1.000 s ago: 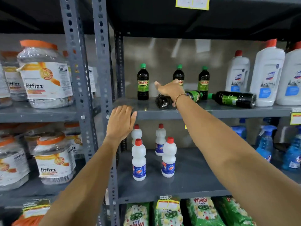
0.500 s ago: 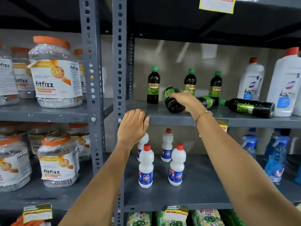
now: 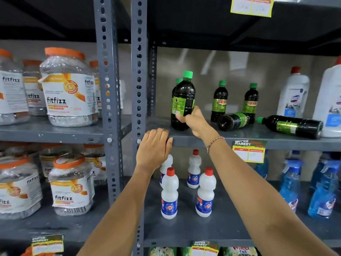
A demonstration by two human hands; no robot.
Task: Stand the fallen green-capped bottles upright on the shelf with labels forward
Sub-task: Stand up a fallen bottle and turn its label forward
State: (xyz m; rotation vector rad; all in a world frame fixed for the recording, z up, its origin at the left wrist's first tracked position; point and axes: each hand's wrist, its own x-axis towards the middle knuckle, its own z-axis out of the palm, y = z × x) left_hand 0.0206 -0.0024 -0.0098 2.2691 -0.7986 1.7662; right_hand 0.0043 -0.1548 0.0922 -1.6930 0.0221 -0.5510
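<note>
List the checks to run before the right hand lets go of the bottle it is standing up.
1. Held bottle upright, cap up: ok.
2. Its base flat on the shelf: cannot tell, the right hand hides part of it.
3. Front label forward: not ok, barcode side shows.
4. Left hand on the shelf edge, clear of the bottles: ok.
5. All bottles standing: not ok, near fallen bottle and far fallen bottle lie flat.

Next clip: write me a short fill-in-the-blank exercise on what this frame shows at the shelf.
1. The right hand grips an upright green-capped bottle near its ____.
2. ____ green-capped bottles lie on their sides.
3. The left hand rests on the shelf's front ____.
4. The held bottle's label shows a ____, not the brand name.

Missing words: base; two; edge; barcode
</note>
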